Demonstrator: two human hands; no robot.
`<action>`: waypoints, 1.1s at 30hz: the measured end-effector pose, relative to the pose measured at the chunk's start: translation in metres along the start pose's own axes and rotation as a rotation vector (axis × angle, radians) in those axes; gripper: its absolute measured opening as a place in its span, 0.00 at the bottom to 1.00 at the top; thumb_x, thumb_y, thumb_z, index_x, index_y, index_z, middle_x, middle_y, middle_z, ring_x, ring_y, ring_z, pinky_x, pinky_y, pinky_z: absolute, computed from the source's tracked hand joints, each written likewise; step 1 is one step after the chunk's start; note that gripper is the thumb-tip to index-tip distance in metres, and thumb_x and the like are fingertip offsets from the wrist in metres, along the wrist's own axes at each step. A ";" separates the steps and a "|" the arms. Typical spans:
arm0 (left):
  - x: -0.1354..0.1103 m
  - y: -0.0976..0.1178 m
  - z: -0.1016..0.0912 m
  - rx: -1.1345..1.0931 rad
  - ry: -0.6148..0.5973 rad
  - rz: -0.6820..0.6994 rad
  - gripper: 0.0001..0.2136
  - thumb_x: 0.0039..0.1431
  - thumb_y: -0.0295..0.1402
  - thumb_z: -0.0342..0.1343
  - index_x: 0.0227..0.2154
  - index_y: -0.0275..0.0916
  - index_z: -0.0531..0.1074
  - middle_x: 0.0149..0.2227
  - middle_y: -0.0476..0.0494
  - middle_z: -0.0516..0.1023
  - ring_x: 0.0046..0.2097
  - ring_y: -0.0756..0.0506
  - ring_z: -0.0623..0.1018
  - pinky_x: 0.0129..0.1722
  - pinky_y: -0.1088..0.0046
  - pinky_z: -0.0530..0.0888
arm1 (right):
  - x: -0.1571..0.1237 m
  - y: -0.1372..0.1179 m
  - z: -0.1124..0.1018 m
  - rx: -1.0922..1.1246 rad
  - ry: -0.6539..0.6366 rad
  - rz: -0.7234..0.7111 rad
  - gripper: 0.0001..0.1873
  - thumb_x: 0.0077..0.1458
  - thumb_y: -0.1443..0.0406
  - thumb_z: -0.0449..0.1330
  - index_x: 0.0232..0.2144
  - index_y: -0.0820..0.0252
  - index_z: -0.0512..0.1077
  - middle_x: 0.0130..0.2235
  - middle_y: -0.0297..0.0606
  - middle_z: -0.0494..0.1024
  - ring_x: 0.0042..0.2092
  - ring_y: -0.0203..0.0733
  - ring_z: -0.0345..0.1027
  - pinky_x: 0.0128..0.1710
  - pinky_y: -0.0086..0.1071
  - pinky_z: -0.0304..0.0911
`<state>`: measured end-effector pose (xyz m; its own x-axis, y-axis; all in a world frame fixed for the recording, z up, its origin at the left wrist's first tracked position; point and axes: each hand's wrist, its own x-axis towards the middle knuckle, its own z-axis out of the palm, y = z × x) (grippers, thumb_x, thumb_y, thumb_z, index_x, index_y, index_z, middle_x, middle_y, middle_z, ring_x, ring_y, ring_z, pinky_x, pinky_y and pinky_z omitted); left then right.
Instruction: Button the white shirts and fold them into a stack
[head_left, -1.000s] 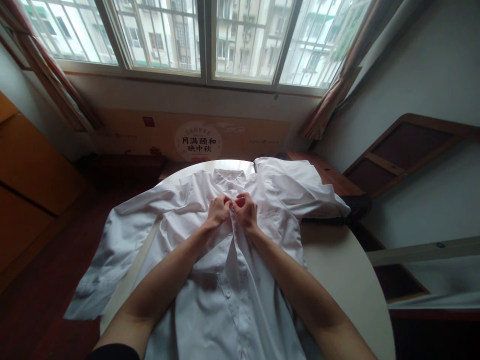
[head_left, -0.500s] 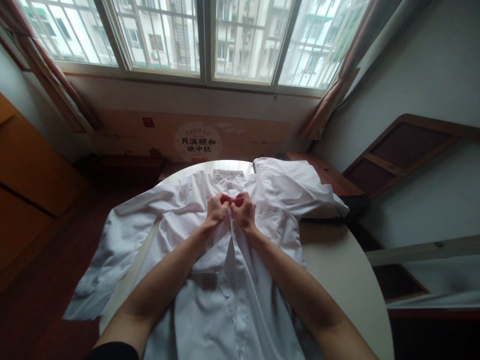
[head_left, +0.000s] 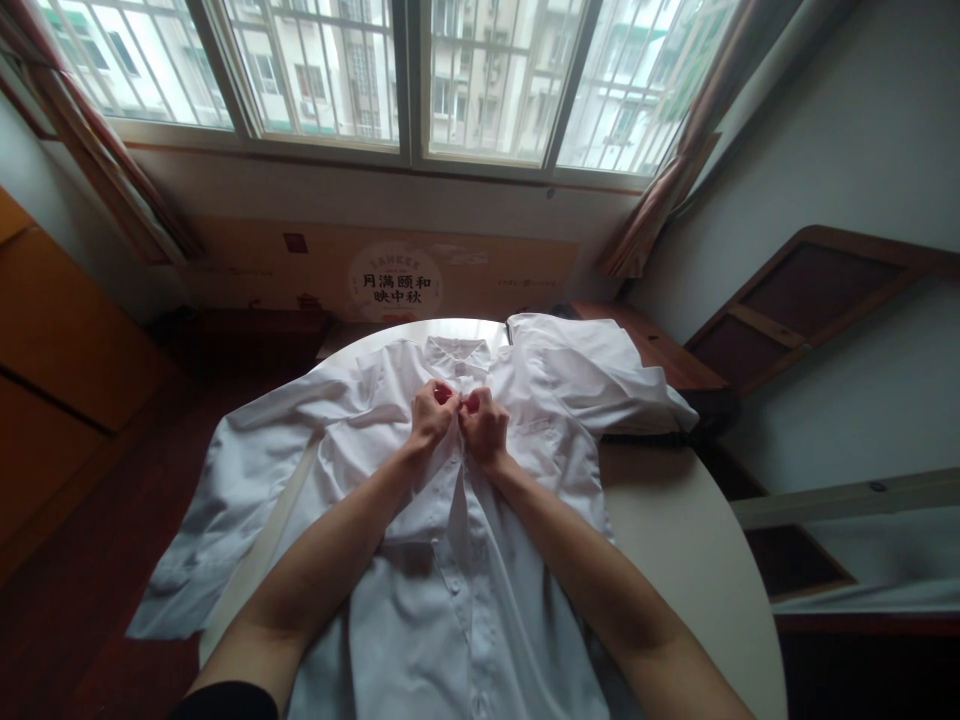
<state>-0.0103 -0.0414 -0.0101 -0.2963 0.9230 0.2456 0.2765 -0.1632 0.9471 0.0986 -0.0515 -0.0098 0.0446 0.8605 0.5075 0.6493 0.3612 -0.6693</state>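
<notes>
A white button-up shirt lies face up on a round white table, collar toward the window. My left hand and my right hand meet at the front opening just below the collar. Both hands are closed in a pinch, each gripping one edge of the shirt's front. The fingertips hide the exact spot they hold. One sleeve spreads off the table's left side; the other sleeve is bunched at the back right.
A dark object sits under the bunched sleeve at the table's right rear. Wooden furniture stands to the left, a low bench with a printed board under the window, and a framed panel leans on the right wall.
Both hands have drawn slightly closer together and a little toward the collar, still pinching the shirt's front edges. The shirt has barely shifted.
</notes>
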 end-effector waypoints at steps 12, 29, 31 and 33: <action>0.002 -0.006 0.006 -0.342 -0.010 -0.169 0.13 0.45 0.31 0.60 0.29 0.40 0.59 0.27 0.54 0.68 0.28 0.54 0.71 0.30 0.79 0.69 | 0.002 0.002 -0.001 0.203 0.020 0.118 0.04 0.50 0.64 0.58 0.30 0.57 0.67 0.28 0.33 0.75 0.30 0.39 0.69 0.35 0.30 0.63; -0.014 0.015 -0.001 0.246 0.013 0.120 0.06 0.54 0.27 0.51 0.31 0.41 0.59 0.27 0.52 0.69 0.29 0.50 0.71 0.32 0.75 0.65 | 0.018 -0.030 -0.018 -0.390 -0.303 -0.033 0.10 0.60 0.66 0.52 0.33 0.64 0.72 0.33 0.44 0.78 0.34 0.42 0.71 0.34 0.30 0.56; -0.012 0.013 -0.001 0.226 0.012 0.129 0.06 0.54 0.26 0.51 0.31 0.41 0.60 0.27 0.51 0.69 0.29 0.50 0.71 0.32 0.75 0.66 | 0.024 -0.027 -0.017 -0.316 -0.308 0.023 0.08 0.57 0.66 0.54 0.31 0.62 0.72 0.33 0.42 0.78 0.35 0.42 0.71 0.34 0.30 0.57; -0.010 0.011 -0.001 0.192 -0.004 0.120 0.06 0.53 0.26 0.51 0.31 0.41 0.60 0.27 0.51 0.70 0.29 0.50 0.71 0.32 0.76 0.67 | 0.030 -0.020 -0.016 -0.212 -0.323 0.107 0.07 0.55 0.66 0.56 0.29 0.61 0.73 0.31 0.39 0.78 0.35 0.41 0.71 0.34 0.29 0.57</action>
<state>-0.0052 -0.0532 -0.0015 -0.2473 0.9026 0.3524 0.4788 -0.2024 0.8543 0.0992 -0.0390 0.0276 -0.0989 0.9702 0.2213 0.7977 0.2102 -0.5653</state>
